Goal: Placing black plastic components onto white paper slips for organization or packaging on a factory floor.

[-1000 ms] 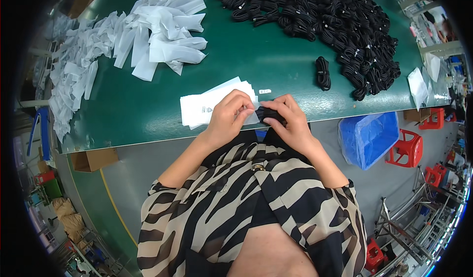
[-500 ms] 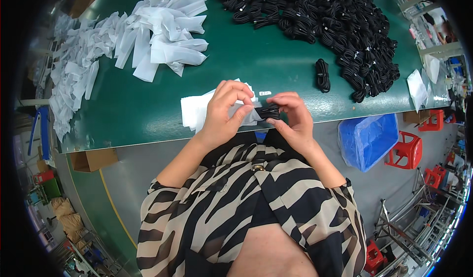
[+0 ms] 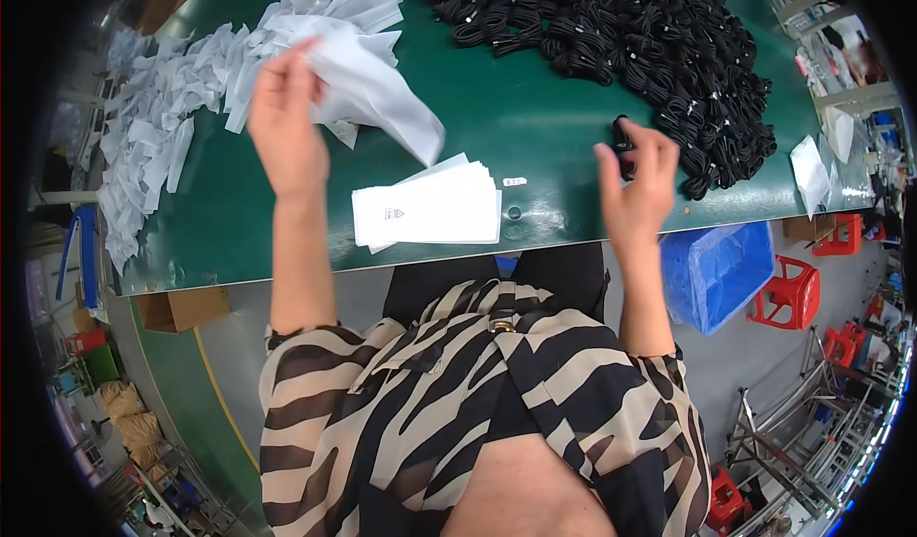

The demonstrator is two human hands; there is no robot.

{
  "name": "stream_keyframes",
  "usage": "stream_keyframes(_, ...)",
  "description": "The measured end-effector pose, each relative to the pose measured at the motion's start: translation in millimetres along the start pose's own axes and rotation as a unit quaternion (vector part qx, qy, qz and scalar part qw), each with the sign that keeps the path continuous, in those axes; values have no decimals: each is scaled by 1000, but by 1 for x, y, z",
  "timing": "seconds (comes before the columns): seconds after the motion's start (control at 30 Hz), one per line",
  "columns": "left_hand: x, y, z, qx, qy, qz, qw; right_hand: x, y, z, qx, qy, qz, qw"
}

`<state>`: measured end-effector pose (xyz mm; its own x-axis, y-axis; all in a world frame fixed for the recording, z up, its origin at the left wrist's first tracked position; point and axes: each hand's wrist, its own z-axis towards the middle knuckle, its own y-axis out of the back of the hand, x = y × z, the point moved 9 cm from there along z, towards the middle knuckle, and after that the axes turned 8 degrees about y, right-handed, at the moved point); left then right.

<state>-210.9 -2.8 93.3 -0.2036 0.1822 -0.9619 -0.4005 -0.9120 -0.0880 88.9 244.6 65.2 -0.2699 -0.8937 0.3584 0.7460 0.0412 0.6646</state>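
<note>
My left hand (image 3: 289, 121), partly blurred, is at the left over the heap of white bags (image 3: 287, 21). Its fingers are closed on the upper end of a white bag (image 3: 392, 107), which slants down to the right and is smeared by motion. What the bag contains cannot be made out. To the right, my right hand (image 3: 642, 179) is over a single coiled black cable (image 3: 626, 145), thumb on one side and fingers on the other, still apart. Between my hands, near the table edge, lies a stack of flat white bags (image 3: 430, 207).
A large heap of coiled black cables (image 3: 650, 50) covers the far right of the green table (image 3: 506, 117). A small white label (image 3: 515, 182) lies beside the bag stack. Past the front edge stand a blue lined bin (image 3: 716, 269) and a red stool (image 3: 785, 293).
My hands have parted from above the bag stack, where they were working a black cable into a bag. The left went up-left with a white bag; the right moved right to the lone cable.
</note>
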Motion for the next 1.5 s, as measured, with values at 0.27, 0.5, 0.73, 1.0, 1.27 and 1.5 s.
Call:
stream_keyframes(0.27, 24, -89, -103, 252, -80, 266, 927, -57, -18, -32, 109, -83, -107, 985)
stream_keyframes(0.5, 58, -124, -159, 312, -146, 327, 880, -1, -28, -43, 150, -92, 219, 960)
stream_keyframes(0.73, 77, -108, -149, 285, 43, 228, 930, 26, -29, -55, 183, -80, 313, 928)
stream_keyframes(1.0, 81, -102, -147, 258, 105, 179, 944, 61, -26, -52, 217, 130, 208, 945)
stream_keyframes(1.27, 33, -122, -158, 317, -111, 217, 917, 43, -53, -65, 312, -78, 335, 885)
stream_keyframes(1.5, 18, -126, -157, 313, -151, 239, 907, 31, -68, -82, 235, -269, 465, 810)
